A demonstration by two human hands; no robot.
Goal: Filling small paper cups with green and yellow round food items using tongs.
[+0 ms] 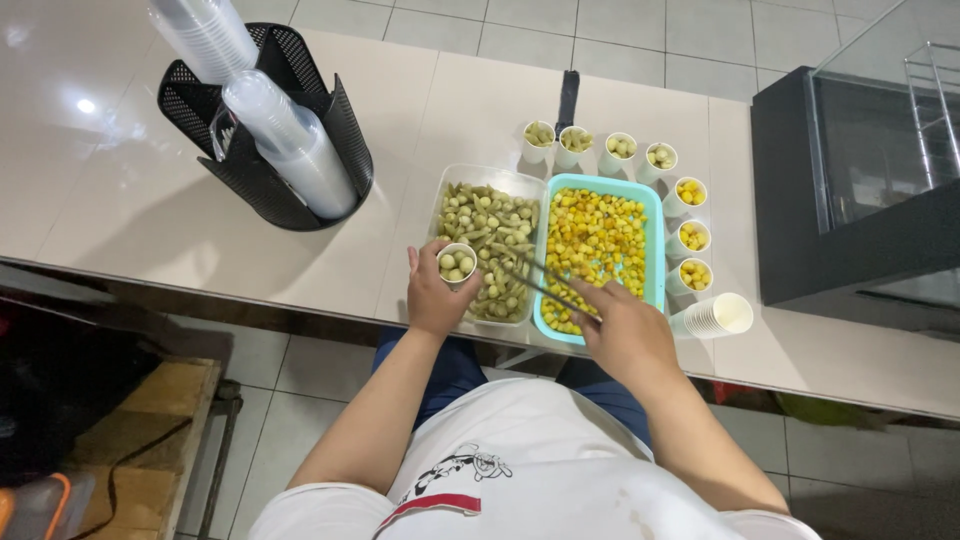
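Note:
My left hand (432, 297) holds a small white paper cup (457, 262) with a few green balls in it, over the near end of a clear tray of green pieces (447, 190). My right hand (622, 330) grips a pair of chopsticks (535, 277) whose tips reach left over the green tray, close to the cup. Beside it sits a turquoise tray of yellow pieces (655, 240).
Several filled small cups stand along the trays' far side (598, 150) and right side (690, 238). A stack of empty paper cups (715, 316) lies on its side at the right. A black mesh holder with plastic cup stacks (275, 130) is at left. A dark glass cabinet (860, 170) stands at right.

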